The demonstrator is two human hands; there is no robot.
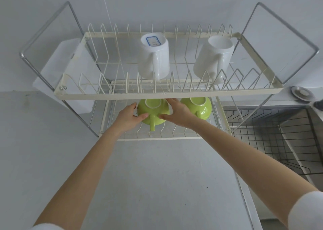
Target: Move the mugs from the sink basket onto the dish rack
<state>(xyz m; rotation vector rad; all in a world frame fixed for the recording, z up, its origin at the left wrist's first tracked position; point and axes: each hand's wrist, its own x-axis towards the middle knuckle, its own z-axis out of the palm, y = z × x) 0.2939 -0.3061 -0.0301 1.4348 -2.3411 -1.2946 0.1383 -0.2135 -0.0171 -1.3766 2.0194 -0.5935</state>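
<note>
Cradling green mug [153, 111] on dish rack [157, 95]: both hands [152, 114].

Stuff you can't really see

Top shelf [167, 95] hides both green mugs' [153, 113] far sides; sink basket [272, 133] and tap knob [319, 104] run off right.

We see glossy ceramic green mugs [153, 110] and white mugs [154, 58]. The dish rack [167, 95] shows cream-coated wire on shiny chrome tubing. Right, the sink [297, 142] looks like brushed steel.
</note>
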